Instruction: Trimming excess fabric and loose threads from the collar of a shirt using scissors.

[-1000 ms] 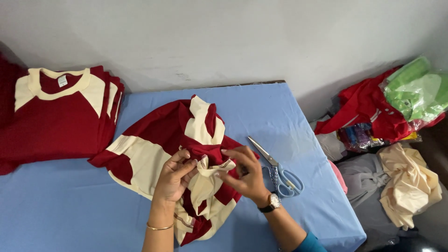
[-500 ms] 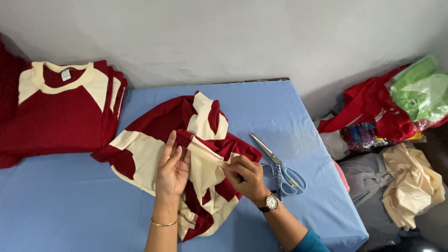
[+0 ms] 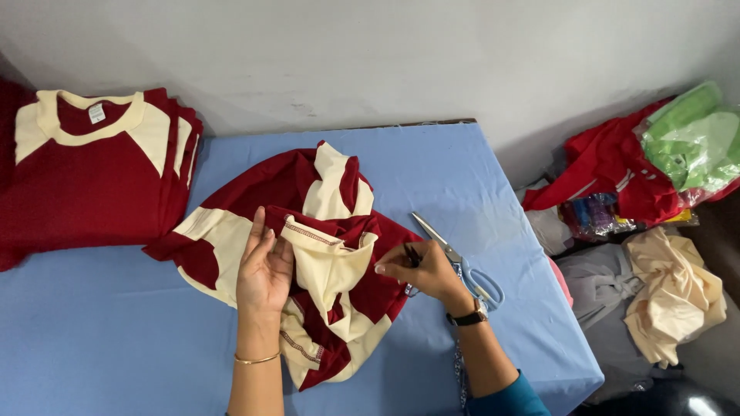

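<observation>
A crumpled maroon and cream shirt (image 3: 308, 254) lies near the middle of a table covered in blue cloth (image 3: 100, 339), with one cream panel (image 3: 327, 262) turned up and its stitched hem facing the camera. The left hand (image 3: 264, 271) rests flat on the shirt at the left edge of that panel, fingers straight and close together, gripping nothing; a thin gold bangle (image 3: 257, 359) circles the wrist. The right hand (image 3: 422, 268) sits at the panel's right edge, thumb and fingertips pinched narrowly around a small dark tool (image 3: 412, 256), too small to identify; whether the tool touches the fabric cannot be told. A wristwatch (image 3: 470, 316) sits on this wrist, above a teal sleeve (image 3: 509, 397). Just beside the right hand, a pair of scissors (image 3: 459, 262) with pale blue handles lies on the blue cloth, blades pointing away from the person. At the far left of the table rests a neat stack of folded shirts (image 3: 85, 177) in the same maroon and cream. Beyond the table's right edge, well apart from the hands, lie a red garment (image 3: 617, 169), a green plastic bag (image 3: 694, 142), a cream cloth (image 3: 674, 296) and grey fabric (image 3: 593, 289)
</observation>
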